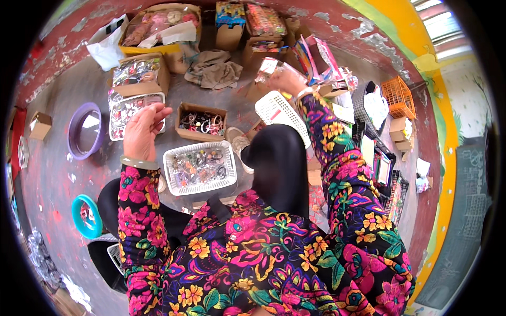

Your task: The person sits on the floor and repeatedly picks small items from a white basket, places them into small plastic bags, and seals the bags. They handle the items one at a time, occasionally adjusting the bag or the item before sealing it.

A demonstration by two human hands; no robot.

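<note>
My left hand (141, 130) is raised over a white tray (115, 132) of packaged trinkets, fingers loosely bent and a little apart, with nothing visible in them. A bangle circles that wrist. On the far right, my right hand (289, 80) reaches out with curled fingers at a clear plastic packet (268, 66) bearing a white and red label. Its fingertips are partly hidden. Below that hand, a white perforated basket (269, 105) leans by my knee, a small red-pink piece on it. Before me sit a cardboard box (198, 135) of hair ties and a white basket (202, 188) holding small bagged items.
A purple basin (75, 148) and a teal basin (79, 227) stand on the left floor. Packed cardboard boxes (150, 87) line the far wall beside a crumpled cloth (213, 69). To the right are black crates (383, 152) and an orange crate (399, 98).
</note>
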